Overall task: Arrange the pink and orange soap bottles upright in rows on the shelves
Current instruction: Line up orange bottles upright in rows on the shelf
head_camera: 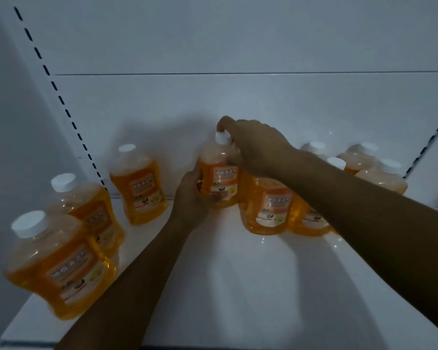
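Orange liquid-filled clear plastic soap bottle (219, 178), seemingly weighty and slick: lower body being clasped by left hand (191, 195), white cap by right hand (256, 147).

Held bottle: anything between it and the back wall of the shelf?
Nothing visible. The held bottle, gripped by the left hand at its side and the right hand at its cap, already stands near the back wall; the neighbouring bottles sit beside it.
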